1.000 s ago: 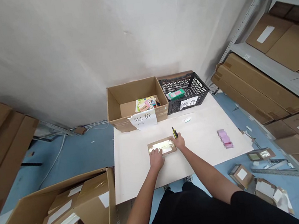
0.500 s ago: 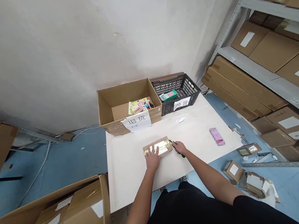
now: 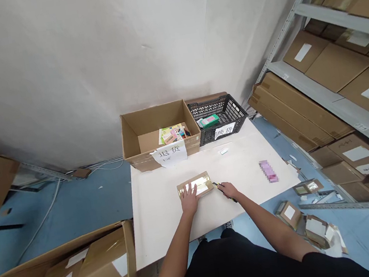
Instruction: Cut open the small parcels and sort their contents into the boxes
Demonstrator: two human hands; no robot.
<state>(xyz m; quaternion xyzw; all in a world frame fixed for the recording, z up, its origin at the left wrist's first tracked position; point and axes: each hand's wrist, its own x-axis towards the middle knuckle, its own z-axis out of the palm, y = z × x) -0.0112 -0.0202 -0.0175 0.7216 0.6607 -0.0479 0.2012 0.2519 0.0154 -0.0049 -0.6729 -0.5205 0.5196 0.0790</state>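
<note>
A small taped cardboard box with a white label lies on the white table. My left hand rests on its left part with the fingers spread and stretched out. Just right of the box, my right hand is closed around a utility knife, yellow and black. The knife's tip points at the box's right end, close to it; I cannot tell whether they touch.
At the table's back stand an open carton with colourful packets and a black crate holding a green box. A pixelated pink item lies at right. A large carton of boxes stands lower left; loaded shelves rise at right.
My right hand has drawn the knife a little to the right, away from the box's end. My left hand stays on the box.
</note>
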